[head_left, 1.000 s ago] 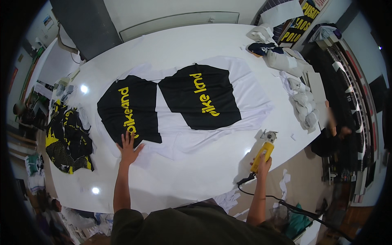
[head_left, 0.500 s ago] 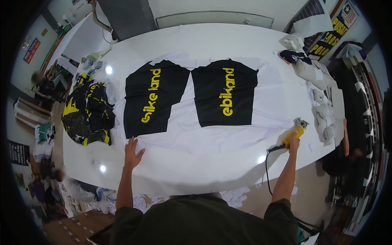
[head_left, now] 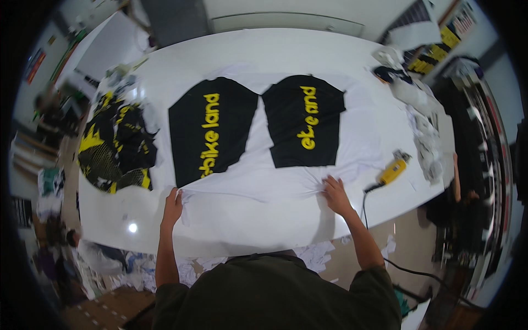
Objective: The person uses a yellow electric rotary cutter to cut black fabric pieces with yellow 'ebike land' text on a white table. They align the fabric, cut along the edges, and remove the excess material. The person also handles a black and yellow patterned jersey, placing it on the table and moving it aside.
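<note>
A white fabric sheet lies on the table with two black printed panels, a left panel and a right panel, both with yellow lettering. My left hand pinches the sheet's near edge, just below the left panel's bottom corner. Further right, my right hand grips the same edge below the right panel. Folds run along the sheet between the two hands and gather at the right fingers. A yellow handheld electric cutter rests on the table right of my right hand, untouched.
A heap of black-and-yellow patterned fabric sits at the table's left. Bundled white and grey cloths line the right edge. The cutter's black cord drops over the near edge. Scraps litter the floor, and people are at the sides.
My right hand has let go of the cutter, left it on the table and moved left onto the sheet. My left hand has closed on the edge, and the sheet is now pulled into folds.
</note>
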Available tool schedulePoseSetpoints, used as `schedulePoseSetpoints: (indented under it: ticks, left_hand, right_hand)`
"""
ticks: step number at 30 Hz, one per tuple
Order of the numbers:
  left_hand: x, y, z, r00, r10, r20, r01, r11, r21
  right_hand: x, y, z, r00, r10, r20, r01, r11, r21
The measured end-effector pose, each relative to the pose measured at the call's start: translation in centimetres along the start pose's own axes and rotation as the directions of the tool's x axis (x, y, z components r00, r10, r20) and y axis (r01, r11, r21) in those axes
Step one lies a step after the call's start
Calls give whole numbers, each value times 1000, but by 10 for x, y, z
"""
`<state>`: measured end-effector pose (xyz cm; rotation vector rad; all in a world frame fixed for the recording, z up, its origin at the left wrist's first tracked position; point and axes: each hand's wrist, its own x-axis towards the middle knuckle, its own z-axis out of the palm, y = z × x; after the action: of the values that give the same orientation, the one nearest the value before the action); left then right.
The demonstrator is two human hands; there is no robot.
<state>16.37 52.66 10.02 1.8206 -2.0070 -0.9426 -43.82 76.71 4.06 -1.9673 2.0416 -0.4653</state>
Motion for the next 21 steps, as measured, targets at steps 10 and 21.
schedulePoseSetpoints:
  ticks: [10, 21]
  left_hand:
    - [-17, 59, -216, 840, 75, 538, -97, 995, 14]
    - [338, 159, -282, 758, 344, -554, -252, 938, 237]
  right_hand:
    - [74, -58, -262, 833, 202, 516, -363, 903, 232]
    - [361, 70, -397, 548, 114, -829, -470, 862, -192]
